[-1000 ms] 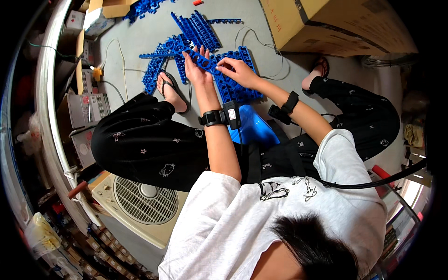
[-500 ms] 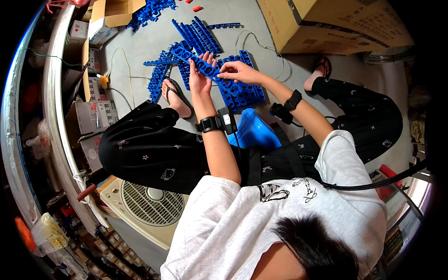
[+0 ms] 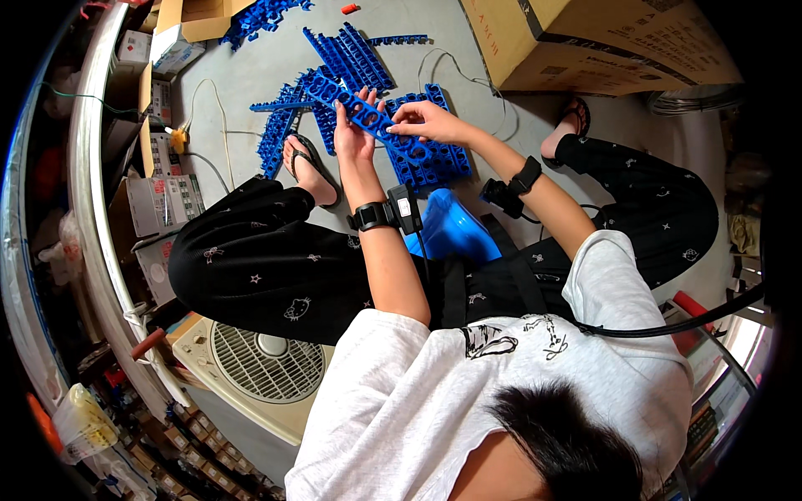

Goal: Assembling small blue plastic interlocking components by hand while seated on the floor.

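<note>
A long blue plastic strip with a row of round holes (image 3: 365,115) slants down to the right between my hands. My left hand (image 3: 357,138) supports it from below, palm up, with the fingers curled at its far edge. From the right, my right hand (image 3: 430,125) pinches the strip's near half between thumb and fingers. Under and beyond the right hand lies a flat blue panel of similar holed strips (image 3: 447,163). More blue strips (image 3: 280,134) are heaped left of my left hand, and a stack of toothed blue strips (image 3: 351,58) lies farther off.
Loose blue pieces (image 3: 255,23) and a red piece (image 3: 350,9) lie at the far side. A large carton (image 3: 576,54) stands far right. Smooth blue plastic (image 3: 455,230) shows between my legs. A box fan (image 3: 221,371) sits near left, and a thin cable (image 3: 225,138) crosses the floor.
The whole view has shifted slightly. Both hands keep their hold on the blue strip, with my right fingers still pinching its near half.
</note>
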### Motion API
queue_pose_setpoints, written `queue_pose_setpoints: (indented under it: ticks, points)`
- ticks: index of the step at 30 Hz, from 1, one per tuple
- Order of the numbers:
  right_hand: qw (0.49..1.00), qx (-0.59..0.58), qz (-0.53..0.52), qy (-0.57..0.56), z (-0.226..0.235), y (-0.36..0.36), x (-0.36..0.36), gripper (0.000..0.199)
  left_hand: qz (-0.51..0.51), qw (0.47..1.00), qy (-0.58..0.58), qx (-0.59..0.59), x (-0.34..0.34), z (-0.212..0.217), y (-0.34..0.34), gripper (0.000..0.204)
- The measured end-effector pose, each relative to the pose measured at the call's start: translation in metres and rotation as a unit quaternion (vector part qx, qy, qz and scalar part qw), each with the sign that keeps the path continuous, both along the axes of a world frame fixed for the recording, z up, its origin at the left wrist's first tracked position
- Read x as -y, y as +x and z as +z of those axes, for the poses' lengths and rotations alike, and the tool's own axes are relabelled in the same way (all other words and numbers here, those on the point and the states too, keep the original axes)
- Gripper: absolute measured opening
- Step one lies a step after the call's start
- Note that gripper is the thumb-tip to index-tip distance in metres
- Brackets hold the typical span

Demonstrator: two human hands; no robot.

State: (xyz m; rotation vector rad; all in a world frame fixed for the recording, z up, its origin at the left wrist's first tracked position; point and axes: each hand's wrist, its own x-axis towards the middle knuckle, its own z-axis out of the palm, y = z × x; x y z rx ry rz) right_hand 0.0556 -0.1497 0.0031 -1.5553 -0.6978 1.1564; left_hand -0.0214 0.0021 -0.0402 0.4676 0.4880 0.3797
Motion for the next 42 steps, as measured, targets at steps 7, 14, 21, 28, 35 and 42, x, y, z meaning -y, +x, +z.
queue_pose_setpoints:
  ticks: [7,14,21,28,35,42]
  points:
    - [1.000,0.012,-0.011,-0.019,-0.004,0.001,0.000,0.026,-0.006,1.000,0.023,0.007,0.000,0.004,0.002,0.054]
    - [1.000,0.006,0.001,0.009,-0.007,-0.003,-0.002,0.030,-0.001,0.999,-0.012,0.035,0.001,0.004,0.002,0.050]
    - [0.999,-0.011,0.029,-0.027,0.012,0.009,0.005,0.028,-0.039,0.999,0.022,0.017,0.001,0.010,0.002,0.047]
    - [0.999,-0.005,0.033,-0.021,-0.004,0.007,0.003,0.031,-0.040,0.998,0.007,0.040,0.003,0.012,0.005,0.048]
    - [1.000,-0.013,0.000,0.012,-0.009,-0.003,-0.002,0.033,0.009,0.997,-0.040,0.062,-0.003,0.004,0.007,0.040]
    - [0.998,0.021,-0.045,0.027,-0.008,-0.004,-0.003,0.025,0.043,0.997,0.010,0.065,0.007,0.011,0.010,0.037]
